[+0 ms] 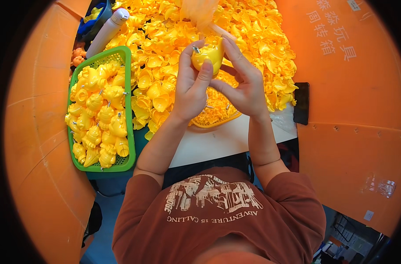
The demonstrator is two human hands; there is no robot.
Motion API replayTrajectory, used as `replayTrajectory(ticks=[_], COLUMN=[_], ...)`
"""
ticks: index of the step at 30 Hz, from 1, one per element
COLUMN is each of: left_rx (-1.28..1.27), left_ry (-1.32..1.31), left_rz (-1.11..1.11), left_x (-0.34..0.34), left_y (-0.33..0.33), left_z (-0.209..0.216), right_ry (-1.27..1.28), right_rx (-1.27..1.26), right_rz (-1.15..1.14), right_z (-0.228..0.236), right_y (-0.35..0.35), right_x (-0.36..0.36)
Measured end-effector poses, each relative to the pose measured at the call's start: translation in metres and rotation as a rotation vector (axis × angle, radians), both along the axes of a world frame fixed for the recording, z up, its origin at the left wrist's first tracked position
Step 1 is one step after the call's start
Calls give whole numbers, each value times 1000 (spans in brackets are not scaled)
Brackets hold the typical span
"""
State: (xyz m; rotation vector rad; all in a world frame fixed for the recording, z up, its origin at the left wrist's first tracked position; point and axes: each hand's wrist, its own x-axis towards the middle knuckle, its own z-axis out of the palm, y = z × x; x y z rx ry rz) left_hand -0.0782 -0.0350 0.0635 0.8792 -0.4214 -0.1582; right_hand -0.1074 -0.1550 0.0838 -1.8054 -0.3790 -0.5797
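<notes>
Both my hands are raised over the table around a glossy yellow hollow plastic toy part (pixel 212 56) with a small metal pin on its left side. My left hand (pixel 187 90) is closed on it, thumb across the front and fingers behind. My right hand (pixel 248 86) holds its right side with the fingertips, the thumb lower down. Underneath, partly hidden by my hands, sits a yellow basket (pixel 220 125) of small yellow scraps and a few metal pins. To the left, a green basket (pixel 132 110) is filled with similar yellow toy parts, several with metal pins.
A large heap of yellow plastic pieces (pixel 156 66) covers the far table. A pale bottle (pixel 108 33) and a blue bin (pixel 82 30) stand at the far left. A dark phone (pixel 301 103) rests by the right orange panel (pixel 345 97); another orange panel (pixel 37 123) stands left.
</notes>
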Motion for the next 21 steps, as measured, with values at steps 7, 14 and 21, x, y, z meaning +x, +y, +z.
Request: replayTrajectory(ticks=[7, 14, 21], left_rx=[-188, -229, -221], left_ry=[111, 129, 114], left_rz=[-112, -153, -180], left_x=[-3, -3, -2], left_y=[2, 3, 4], left_z=[2, -4, -6], right_ry=[-148, -159, -128], right_rx=[-336, -352, -342], right_rz=[-94, -73, -55], right_z=[-2, -2, -2], right_y=[-8, -9, -10], right_x=[3, 4, 3])
